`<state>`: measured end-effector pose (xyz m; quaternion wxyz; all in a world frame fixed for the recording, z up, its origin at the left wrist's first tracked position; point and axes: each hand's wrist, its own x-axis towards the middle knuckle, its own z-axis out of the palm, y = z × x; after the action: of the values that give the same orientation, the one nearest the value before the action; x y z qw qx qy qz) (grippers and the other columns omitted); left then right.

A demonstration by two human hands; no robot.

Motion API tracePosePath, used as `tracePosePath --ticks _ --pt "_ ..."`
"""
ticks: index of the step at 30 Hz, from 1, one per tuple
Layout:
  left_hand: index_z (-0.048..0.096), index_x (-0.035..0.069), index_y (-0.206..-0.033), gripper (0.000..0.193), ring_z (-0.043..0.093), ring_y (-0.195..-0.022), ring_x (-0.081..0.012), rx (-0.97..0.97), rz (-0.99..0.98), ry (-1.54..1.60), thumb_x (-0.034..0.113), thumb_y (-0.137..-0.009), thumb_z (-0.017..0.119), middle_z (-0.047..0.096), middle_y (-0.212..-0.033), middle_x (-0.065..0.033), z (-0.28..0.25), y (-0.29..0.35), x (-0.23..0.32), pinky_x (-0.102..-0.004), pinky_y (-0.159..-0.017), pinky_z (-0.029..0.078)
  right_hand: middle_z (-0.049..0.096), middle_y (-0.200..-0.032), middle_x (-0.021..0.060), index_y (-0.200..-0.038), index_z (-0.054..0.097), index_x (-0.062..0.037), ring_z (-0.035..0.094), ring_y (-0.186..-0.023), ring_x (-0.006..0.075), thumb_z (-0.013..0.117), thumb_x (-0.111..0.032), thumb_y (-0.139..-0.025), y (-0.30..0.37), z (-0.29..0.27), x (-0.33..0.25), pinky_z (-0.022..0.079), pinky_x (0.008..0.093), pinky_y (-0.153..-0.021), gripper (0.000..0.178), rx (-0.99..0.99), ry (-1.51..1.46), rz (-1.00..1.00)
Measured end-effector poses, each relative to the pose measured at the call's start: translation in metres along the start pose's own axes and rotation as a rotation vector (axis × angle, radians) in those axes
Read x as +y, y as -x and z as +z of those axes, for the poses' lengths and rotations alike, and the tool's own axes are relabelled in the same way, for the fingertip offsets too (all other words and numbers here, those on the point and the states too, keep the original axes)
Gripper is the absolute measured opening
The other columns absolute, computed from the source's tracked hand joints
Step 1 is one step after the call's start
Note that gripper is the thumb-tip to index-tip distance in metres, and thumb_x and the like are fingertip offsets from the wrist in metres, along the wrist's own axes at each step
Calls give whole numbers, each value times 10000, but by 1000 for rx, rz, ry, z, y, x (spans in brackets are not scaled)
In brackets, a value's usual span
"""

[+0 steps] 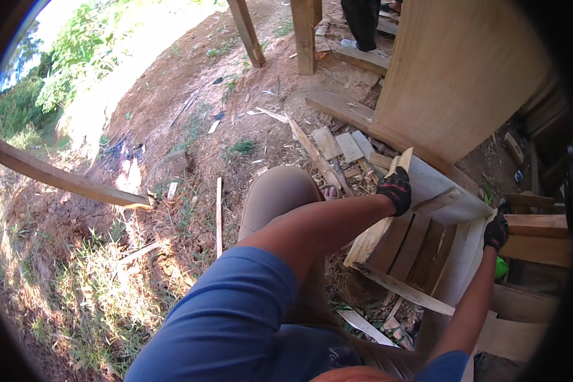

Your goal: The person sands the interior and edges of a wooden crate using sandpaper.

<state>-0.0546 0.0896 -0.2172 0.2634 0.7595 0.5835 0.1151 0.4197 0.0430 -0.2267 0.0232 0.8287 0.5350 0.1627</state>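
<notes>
A wooden crate (428,175) made of rough boards stands tilted on the ground in front of me, to the right. Its slatted inside (409,245) faces up toward me. My left hand (395,190), in a black glove with red marks, is closed over the crate's far left corner. At the far right corner my right hand (495,230), also gloved, grips the top edge of a side board. The undersides of both hands' fingers are hidden. A pale board (401,290) forms the crate's near edge.
A large plywood sheet (458,76) leans beyond the crate. Stacked planks (535,248) lie at right, with board offcuts (347,146) on the littered dirt. Wooden posts (304,38) and a person's dark trouser leg (361,25) are at the back. A curved beam (63,178) crosses the left.
</notes>
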Motion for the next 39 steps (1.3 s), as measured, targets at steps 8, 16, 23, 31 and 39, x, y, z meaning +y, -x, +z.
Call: tracePosePath --ticks 8,16,23,31,39 --pt "268 -213 -1478 740 684 -1148 -392 -187 2 -14 181 -916 545 657 -1264 -296 -20 0 24 -468 -972 524 730 -977 205 -1459 575 -190 716 -884 378 470 -136 -1002 66 -23 34 563 511 -772 473 54 23 -5" --pt "281 -193 -1471 718 647 -1207 -423 -184 -14 -6 199 -921 526 625 -1317 -319 -27 5 18 -506 -1037 476 708 -847 143 -1421 598 -156 696 -734 311 490 -113 -976 166 -73 11 548 451 -654 460 41 136 7" --pt "283 -212 -1464 740 648 -1212 -408 -224 24 -64 210 -909 535 628 -1313 -312 -30 6 21 -471 -1017 496 715 -796 137 -1351 643 -80 694 -697 291 560 -107 -888 249 -118 11 547 461 -644 471 -5 227 1" --pt "212 -154 -1514 811 611 -1267 -422 -235 49 -111 250 -906 565 611 -1356 -301 -27 6 17 -521 -1109 413 703 -762 116 -1363 624 -8 697 -703 276 605 -102 -839 276 -133 4 547 448 -653 532 44 283 -32" --pt "146 -165 -1543 907 653 -1186 -433 -257 48 -211 291 -902 597 646 -1284 -308 -27 6 21 -504 -1019 499 711 -779 117 -1231 641 22 700 -718 275 568 -129 -886 244 -121 6 525 460 -680 384 120 327 -103"
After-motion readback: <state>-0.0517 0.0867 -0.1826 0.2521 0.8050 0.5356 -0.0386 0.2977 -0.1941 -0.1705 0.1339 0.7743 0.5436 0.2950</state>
